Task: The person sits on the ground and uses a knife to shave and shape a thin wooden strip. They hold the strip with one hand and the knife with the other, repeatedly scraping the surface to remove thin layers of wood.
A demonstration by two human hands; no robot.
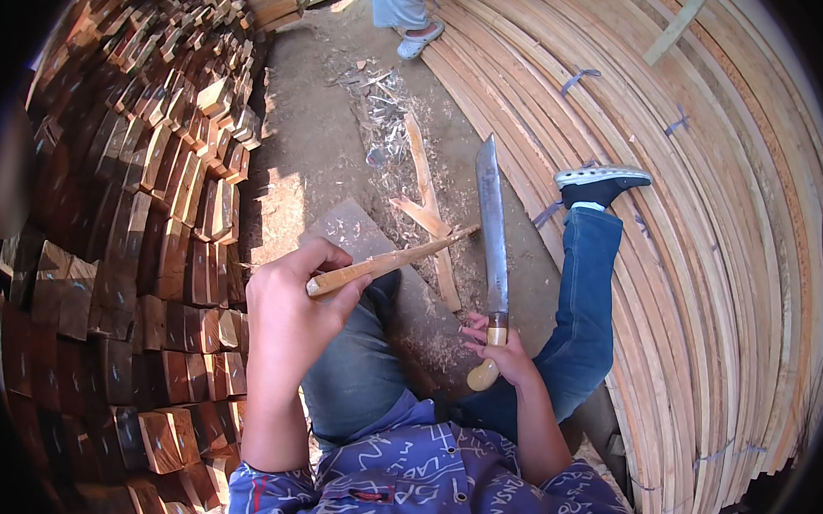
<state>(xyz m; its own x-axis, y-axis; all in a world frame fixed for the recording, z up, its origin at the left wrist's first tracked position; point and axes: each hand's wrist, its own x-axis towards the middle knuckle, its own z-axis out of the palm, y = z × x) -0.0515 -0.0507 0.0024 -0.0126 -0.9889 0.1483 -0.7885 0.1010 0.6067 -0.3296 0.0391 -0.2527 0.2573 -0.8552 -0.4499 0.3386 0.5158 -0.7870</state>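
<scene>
Left hand (304,285) pinches tapered tan wooden stick (395,259), likely light, stiff, best held at thick end; loosely curled right hand (506,356) holds long grey steel machete (493,226).

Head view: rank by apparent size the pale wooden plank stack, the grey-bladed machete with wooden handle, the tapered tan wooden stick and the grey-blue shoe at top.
1. Plank stack
2. Machete
3. Wooden stick
4. Shoe

The shoe, farther off, looks smallest.

Around me is a woodworking yard, perhaps open-air: stacked lumber (171,327) on one side, long wooden strips (658,329) opposite, shavings (389,120) underfoot.
</scene>
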